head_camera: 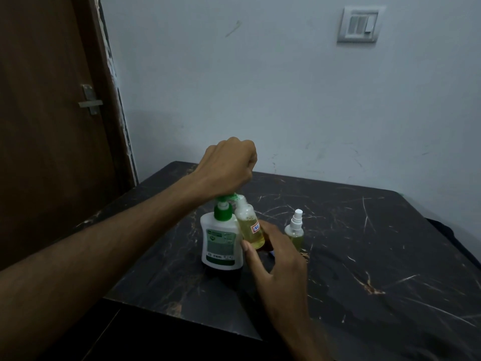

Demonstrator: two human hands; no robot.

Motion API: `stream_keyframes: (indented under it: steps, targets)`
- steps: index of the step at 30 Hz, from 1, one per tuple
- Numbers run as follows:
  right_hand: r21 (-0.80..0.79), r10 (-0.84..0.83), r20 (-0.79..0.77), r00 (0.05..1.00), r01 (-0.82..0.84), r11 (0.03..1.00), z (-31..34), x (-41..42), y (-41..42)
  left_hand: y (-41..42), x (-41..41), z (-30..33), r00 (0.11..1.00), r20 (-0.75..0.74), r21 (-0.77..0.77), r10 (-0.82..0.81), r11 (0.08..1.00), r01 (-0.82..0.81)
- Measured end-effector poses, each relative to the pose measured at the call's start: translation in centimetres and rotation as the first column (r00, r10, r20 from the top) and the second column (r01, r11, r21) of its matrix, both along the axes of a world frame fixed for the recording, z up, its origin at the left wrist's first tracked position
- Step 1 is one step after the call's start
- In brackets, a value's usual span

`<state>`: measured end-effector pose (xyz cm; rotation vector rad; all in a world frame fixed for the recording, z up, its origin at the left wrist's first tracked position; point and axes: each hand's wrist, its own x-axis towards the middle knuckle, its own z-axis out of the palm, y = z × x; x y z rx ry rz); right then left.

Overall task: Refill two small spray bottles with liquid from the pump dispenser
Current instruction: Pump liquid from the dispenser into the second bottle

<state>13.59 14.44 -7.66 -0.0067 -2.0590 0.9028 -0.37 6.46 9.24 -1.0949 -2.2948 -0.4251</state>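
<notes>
A white pump dispenser [221, 243] with a green pump head stands upright on the dark marble table [364, 256]. My left hand [229, 168] rests fisted on top of the pump head. My right hand [276, 259] holds a small clear spray bottle [251, 226] with its cap off, tilted so its open neck meets the green spout. Yellowish liquid fills most of it, and it bears a small red-and-white label. A second small spray bottle [295, 229], with its white sprayer on, stands upright to the right, apart from both hands.
A pale wall with a switch plate [360, 24] rises behind the table. A brown door [52, 113] with a metal latch is on the left. The table's near edge drops off below the dispenser.
</notes>
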Motion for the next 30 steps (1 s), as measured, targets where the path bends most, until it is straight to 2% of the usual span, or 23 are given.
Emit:
stream_keyframes:
  steps: [22, 30]
  targets:
    - [-0.015, -0.015, -0.02, 1.0, 0.015, 1.0, 0.62, 0.56, -0.32, -0.04, 0.08, -0.12, 1.0, 0.008, 0.0, 0.003, 1.0, -0.003]
    - [-0.054, -0.012, 0.016, 1.0, 0.013, 0.998, 0.96, 0.82, -0.22, -0.42, -0.22, 0.12, 1.0, 0.006, 0.039, 0.03, 0.999, -0.03]
